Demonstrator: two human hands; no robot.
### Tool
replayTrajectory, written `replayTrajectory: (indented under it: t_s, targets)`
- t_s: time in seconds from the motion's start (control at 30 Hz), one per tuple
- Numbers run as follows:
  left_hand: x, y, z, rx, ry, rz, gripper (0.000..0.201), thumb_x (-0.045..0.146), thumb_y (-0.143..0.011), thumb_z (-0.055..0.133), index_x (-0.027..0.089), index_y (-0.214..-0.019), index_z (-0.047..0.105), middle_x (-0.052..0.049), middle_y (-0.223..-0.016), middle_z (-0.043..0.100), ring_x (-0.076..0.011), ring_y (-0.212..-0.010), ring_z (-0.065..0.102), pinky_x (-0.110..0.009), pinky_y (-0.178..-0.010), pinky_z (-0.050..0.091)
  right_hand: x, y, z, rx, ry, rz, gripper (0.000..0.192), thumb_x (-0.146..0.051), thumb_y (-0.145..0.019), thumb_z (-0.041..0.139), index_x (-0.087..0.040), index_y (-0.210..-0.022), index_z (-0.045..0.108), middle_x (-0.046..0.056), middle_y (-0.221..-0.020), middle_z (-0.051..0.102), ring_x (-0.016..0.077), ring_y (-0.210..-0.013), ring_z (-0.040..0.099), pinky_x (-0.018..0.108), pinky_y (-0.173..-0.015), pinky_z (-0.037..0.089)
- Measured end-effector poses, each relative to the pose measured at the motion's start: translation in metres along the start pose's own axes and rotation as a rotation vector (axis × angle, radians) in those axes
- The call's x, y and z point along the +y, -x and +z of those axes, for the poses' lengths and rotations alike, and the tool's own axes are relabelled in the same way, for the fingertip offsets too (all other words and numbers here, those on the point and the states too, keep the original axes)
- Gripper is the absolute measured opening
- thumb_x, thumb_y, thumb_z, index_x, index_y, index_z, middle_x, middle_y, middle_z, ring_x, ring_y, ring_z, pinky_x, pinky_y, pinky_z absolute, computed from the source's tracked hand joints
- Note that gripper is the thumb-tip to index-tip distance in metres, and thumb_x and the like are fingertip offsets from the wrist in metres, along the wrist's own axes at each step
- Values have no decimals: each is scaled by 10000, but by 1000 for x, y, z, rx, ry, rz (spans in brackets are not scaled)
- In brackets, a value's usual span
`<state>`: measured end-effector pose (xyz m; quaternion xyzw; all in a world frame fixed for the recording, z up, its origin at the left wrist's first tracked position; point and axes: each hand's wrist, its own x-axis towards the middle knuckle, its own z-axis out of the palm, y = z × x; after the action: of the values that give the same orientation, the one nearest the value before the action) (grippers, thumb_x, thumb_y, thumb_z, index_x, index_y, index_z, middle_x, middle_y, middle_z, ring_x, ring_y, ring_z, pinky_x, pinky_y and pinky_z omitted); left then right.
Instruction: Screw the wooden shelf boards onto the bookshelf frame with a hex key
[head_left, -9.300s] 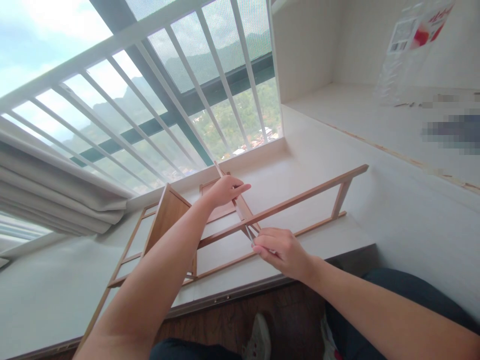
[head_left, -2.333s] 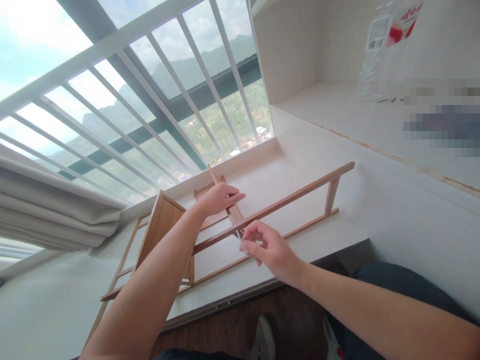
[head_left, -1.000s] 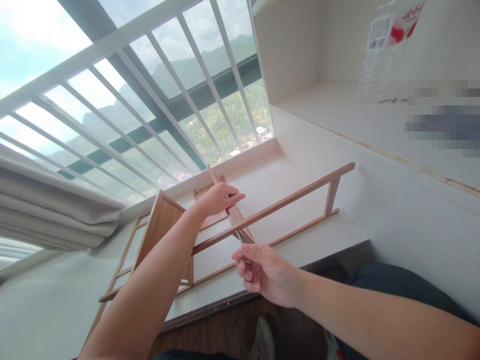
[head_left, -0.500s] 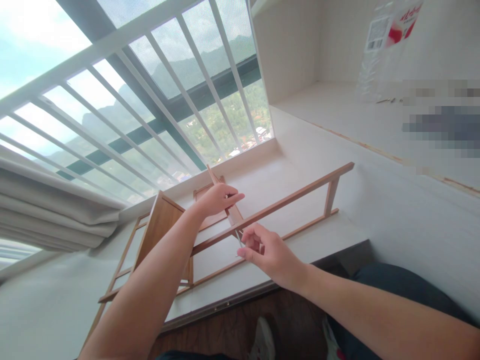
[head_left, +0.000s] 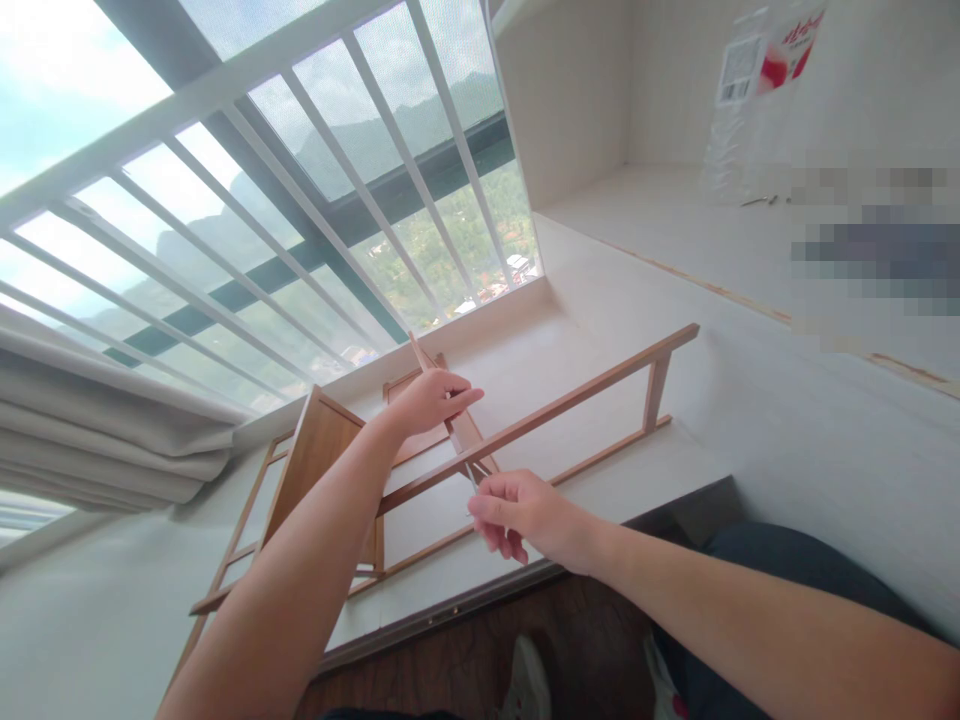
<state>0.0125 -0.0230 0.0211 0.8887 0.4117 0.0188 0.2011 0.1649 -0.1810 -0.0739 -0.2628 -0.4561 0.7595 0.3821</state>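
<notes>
A light wooden rack frame (head_left: 570, 400) lies on the white window ledge (head_left: 645, 480), with a wooden side panel (head_left: 315, 450) standing up at its left. My left hand (head_left: 431, 400) presses down on an upright wooden panel (head_left: 469, 440) at the frame's middle. Just below it my right hand (head_left: 517, 510) pinches a thin metal hex key (head_left: 474, 476) whose tip meets the lower end of that panel, where it joins the long rail.
A white barred window (head_left: 300, 200) rises behind the ledge, with folded curtain fabric (head_left: 112, 440) at left. A clear plastic bag (head_left: 742, 110) and small screws (head_left: 757, 200) lie on the upper white shelf at right. Dark wood floor and my shoes (head_left: 525, 680) show below.
My right hand has kept turning the hex key at the joint, swinging down and back up between frames. My left hand and the frame have stayed put; the view drifted slightly.
</notes>
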Motion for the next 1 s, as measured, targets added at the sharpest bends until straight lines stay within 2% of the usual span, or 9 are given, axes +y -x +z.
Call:
replayTrajectory:
  t_s: [0.07, 0.27, 0.5, 0.57, 0.63, 0.73, 0.8, 0.9, 1.0]
  targets:
    - [0, 0, 0, 1, 3, 4, 535, 534, -936, 490, 162, -554, 451, 28, -511, 452, -74, -489, 376, -235, -491, 271, 2, 0, 5, -81, -136, 43, 373, -496, -832, 681, -169, -706, 554, -27, -571, 565, 81, -421, 475, 186, -354, 325]
    - [1, 0, 0, 3, 20, -8, 519, 529, -916, 518, 164, -552, 461, 26, -513, 466, -79, -491, 395, -227, -498, 304, 0, 7, 11, -117, -398, 100, 323, -377, -801, 715, -174, -663, 506, -59, -509, 499, 62, -400, 433, 167, -356, 302]
    - [0, 0, -1, 5, 10, 7, 533, 540, -929, 498, 165, -551, 464, 25, -508, 457, -81, -489, 394, -229, -498, 304, 0, 3, 7, -114, -341, 106, 330, -382, -779, 688, -192, -628, 465, -71, -482, 448, 70, -383, 407, 192, -362, 277]
    - [-1, 0, 0, 8, 6, 13, 530, 534, -931, 499, 165, -552, 463, 24, -512, 463, -81, -492, 402, -229, -499, 303, 0, 3, 7, -78, -193, 48, 349, -405, -818, 657, -194, -625, 457, -67, -492, 442, 73, -403, 399, 206, -388, 282]
    - [-2, -1, 0, 9, 4, 19, 529, 531, -932, 500, 166, -550, 460, 24, -513, 462, -82, -494, 404, -229, -499, 302, 0, 6, 7, 35, 64, -72, 353, -428, -853, 657, -188, -664, 481, -65, -537, 450, 73, -468, 412, 210, -456, 312]
    - [-3, -1, 0, 8, -6, 19, 533, 531, -934, 496, 165, -548, 463, 24, -510, 456, -80, -493, 389, -228, -497, 299, -2, 11, 3, 248, 480, -255, 301, -446, -857, 711, -196, -852, 543, -80, -605, 461, 79, -553, 431, 213, -562, 343]
    - [-3, -2, 0, 10, -17, 17, 540, 531, -938, 488, 163, -543, 463, 25, -503, 449, -78, -489, 379, -230, -495, 292, -3, 12, -1, 321, 702, -384, 324, -462, -862, 723, -211, -991, 563, -78, -642, 495, 89, -571, 452, 222, -601, 362]
    - [-3, -1, 0, 18, -14, 18, 547, 539, -941, 481, 164, -543, 464, 26, -494, 441, -80, -485, 377, -233, -494, 286, -4, 11, -8, 303, 961, -680, 269, -447, -942, 638, -219, -1081, 606, -27, -752, 585, 114, -662, 524, 235, -670, 396]
    - [-3, -1, 0, 21, -4, 23, 544, 549, -938, 482, 166, -552, 472, 24, -497, 451, -84, -490, 384, -236, -493, 286, -4, 8, -14, 226, 1107, -860, 205, -377, -1013, 531, -216, -990, 656, 10, -803, 620, 128, -742, 558, 234, -705, 414]
